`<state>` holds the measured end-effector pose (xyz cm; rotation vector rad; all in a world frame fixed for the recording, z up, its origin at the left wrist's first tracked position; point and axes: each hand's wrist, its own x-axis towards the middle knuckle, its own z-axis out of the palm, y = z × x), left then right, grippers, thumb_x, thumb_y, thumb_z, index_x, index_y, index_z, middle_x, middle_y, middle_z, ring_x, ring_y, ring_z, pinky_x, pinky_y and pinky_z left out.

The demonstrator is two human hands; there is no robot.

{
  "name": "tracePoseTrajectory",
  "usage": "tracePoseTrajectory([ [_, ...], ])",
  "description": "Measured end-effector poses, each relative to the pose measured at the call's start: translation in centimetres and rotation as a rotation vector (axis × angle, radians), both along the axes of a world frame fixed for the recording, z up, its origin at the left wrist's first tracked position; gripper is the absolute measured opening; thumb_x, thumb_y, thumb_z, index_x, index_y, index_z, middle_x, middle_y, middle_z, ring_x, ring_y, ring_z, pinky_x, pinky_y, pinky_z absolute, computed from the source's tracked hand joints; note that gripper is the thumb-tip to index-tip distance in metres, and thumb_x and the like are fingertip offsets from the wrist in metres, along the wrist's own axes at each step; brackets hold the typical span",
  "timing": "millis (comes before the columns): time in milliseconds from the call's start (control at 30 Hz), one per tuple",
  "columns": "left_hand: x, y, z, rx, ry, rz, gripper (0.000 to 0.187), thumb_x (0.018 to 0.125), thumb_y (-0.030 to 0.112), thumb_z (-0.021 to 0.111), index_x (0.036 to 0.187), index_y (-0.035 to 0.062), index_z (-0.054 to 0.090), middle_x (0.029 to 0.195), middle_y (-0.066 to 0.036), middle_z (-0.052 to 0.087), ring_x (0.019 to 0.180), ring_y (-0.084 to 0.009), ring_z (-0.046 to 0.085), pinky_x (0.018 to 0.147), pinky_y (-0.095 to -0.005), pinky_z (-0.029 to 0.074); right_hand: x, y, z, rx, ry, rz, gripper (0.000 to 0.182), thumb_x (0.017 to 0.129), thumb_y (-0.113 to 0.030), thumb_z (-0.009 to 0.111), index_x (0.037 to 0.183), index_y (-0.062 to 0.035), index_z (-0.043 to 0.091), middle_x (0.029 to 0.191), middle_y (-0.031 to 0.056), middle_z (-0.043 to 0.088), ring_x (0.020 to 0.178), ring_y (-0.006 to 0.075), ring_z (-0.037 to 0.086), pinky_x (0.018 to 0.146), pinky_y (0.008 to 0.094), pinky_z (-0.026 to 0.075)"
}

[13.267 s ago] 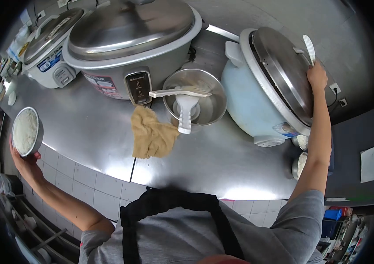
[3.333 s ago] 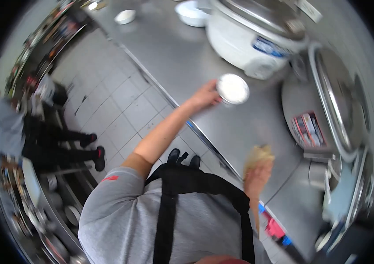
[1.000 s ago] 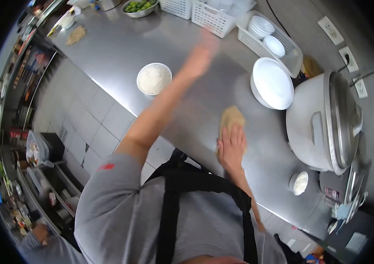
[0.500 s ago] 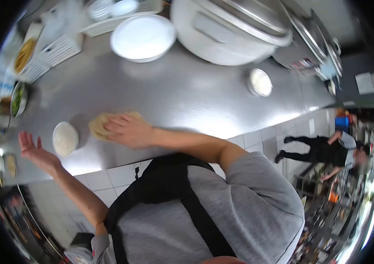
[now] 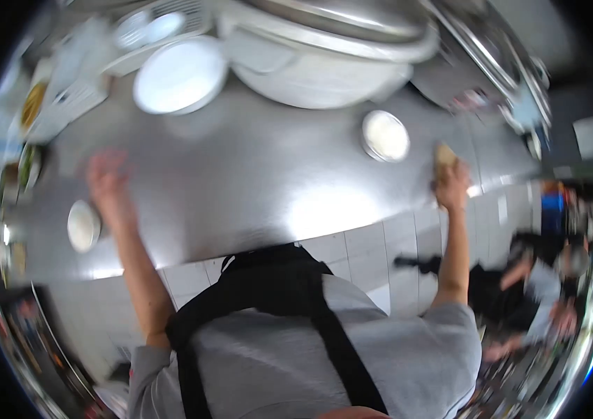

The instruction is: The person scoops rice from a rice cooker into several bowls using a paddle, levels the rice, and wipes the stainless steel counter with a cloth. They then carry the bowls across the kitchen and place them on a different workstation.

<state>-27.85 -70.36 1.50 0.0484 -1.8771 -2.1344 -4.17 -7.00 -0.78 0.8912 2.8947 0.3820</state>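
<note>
At the right end of the steel counter, my right hand (image 5: 453, 186) is closed on a tan folded cloth (image 5: 444, 156) pressed to the surface. My left hand (image 5: 110, 187) is raised over the counter's left part, blurred by motion, with its fingers stretched out and nothing seen in them. Just left of that wrist stands a white bowl (image 5: 84, 227) with pale contents. Another small bowl of white stuff (image 5: 386, 136) is to the left of the cloth, apart from my right hand.
A large lidded pot (image 5: 310, 80) and a white basin (image 5: 181, 75) stand along the back of the steel counter (image 5: 240, 174). White baskets (image 5: 76, 105) fill the back left. A person (image 5: 520, 286) in a dark apron is on the tiled floor at right.
My right hand has swept the cloth from beside the left bowl to the counter's right end. My left hand has moved up and right, past that bowl. The view has shifted slightly.
</note>
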Motion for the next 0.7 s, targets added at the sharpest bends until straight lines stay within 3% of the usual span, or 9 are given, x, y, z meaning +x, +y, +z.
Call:
tracePoseTrajectory([
  [33,1.2,1.2,0.1,0.232,-0.062,-0.099,0.046,0.086,0.019,0.056,0.126,0.0061,0.037,0.124,-0.018,0.047,0.105,-0.0356,0.054,0.087,-0.046,0.043,-0.8,2.9,-1.4,0.084,0.23,0.191,0.046,0.075,-0.012,0.056,0.12,-0.0095,0.052,0.137,0.0157,0.038,0.13,0.0372,0.027,0.103,0.0537,0.023],
  [67,1.7,0.9,-2.2,0.413,-0.068,-0.193,0.041,0.087,0.02,0.056,0.121,0.0082,0.038,0.121,-0.018,0.049,0.107,-0.0374,0.053,0.088,-0.0465,0.043,-2.5,5.5,-2.5,0.123,0.43,0.509,0.035,0.077,-0.012,0.057,0.112,-0.0067,0.058,0.122,0.0141,0.053,0.12,0.0356,0.042,0.099,0.0474,0.034],
  [100,2.3,0.1,-5.2,0.533,-0.062,-0.189,0.04,0.086,0.021,0.058,0.119,0.0117,0.037,0.117,-0.017,0.051,0.108,-0.0376,0.052,0.089,-0.0481,0.043,-4.6,3.8,-1.6,0.077,0.424,0.374,0.029,0.08,-0.01,0.055,0.108,-0.007,0.06,0.105,0.0124,0.062,0.103,0.0334,0.056,0.087,0.0412,0.044],
  [167,4.3,-0.4,-9.4,0.827,-0.01,0.016,0.051,0.085,0.016,0.06,0.126,0.0166,0.03,0.11,-0.014,0.053,0.103,-0.0346,0.054,0.087,-0.0482,0.044,-7.9,0.9,-0.4,-0.832,0.45,-0.049,0.039,0.082,-0.007,0.05,0.121,-0.0097,0.055,0.104,0.0055,0.061,0.089,0.0207,0.061,0.071,0.0307,0.048],
  [200,5.2,0.1,-7.0,0.772,-0.179,0.333,0.056,0.084,0.008,0.057,0.131,0.013,0.025,0.108,-0.012,0.051,0.092,-0.028,0.057,0.074,-0.0402,0.049,-9.0,0.3,-1.3,-1.231,0.457,-0.075,0.052,0.08,0.001,0.044,0.131,-0.0102,0.045,0.115,0.0047,0.056,0.092,0.0145,0.059,0.065,0.0244,0.046],
  [267,5.2,-0.6,-5.4,0.484,-0.321,0.715,0.064,0.08,0.001,0.051,0.135,0.0077,0.019,0.106,-0.012,0.048,0.085,-0.0221,0.056,0.059,-0.033,0.049,-10.8,-1.1,-3.1,-1.636,0.502,0.006,0.065,0.074,0.01,0.037,0.136,-0.0088,0.037,0.126,0.0085,0.049,0.096,0.0152,0.059,0.058,0.0211,0.046],
  [333,6.2,-5.2,-4.8,0.313,-0.344,0.848,0.072,0.077,-0.004,0.046,0.138,0.0064,0.01,0.121,-0.014,0.041,0.084,-0.0217,0.057,0.057,-0.0312,0.048,-11.6,-3.2,-2.0,-1.747,0.383,0.034,0.058,0.08,0.004,0.043,0.136,-0.0085,0.035,0.127,0.0074,0.048,0.089,0.0124,0.058,0.05,0.0177,0.045],
  [500,7.9,-11.9,-3.9,0.107,-0.405,0.708,0.077,0.076,-0.009,0.041,0.141,0.008,0.003,0.145,-0.015,0.018,0.074,-0.0182,0.06,0.051,-0.0249,0.049,-11.9,-11.1,-1.0,-1.876,0.249,-0.062,0.061,0.075,0.008,0.041,0.134,-0.0064,0.035,0.13,0.0112,0.044,0.095,0.0221,0.061,0.064,0.027,0.058],
  [700,7.4,-15.5,-3.5,0.179,-0.375,0.503,0.076,0.076,-0.014,0.037,0.141,0.0064,0.003,0.142,-0.018,0.023,0.07,-0.0193,0.063,0.051,-0.0246,0.052,-14.0,-24.2,0.0,-2.0,0.147,-0.031,0.065,0.068,0.013,0.035,0.131,-0.003,0.036,0.131,0.0122,0.039,0.097,0.025,0.06,0.067,0.0285,0.058],
])
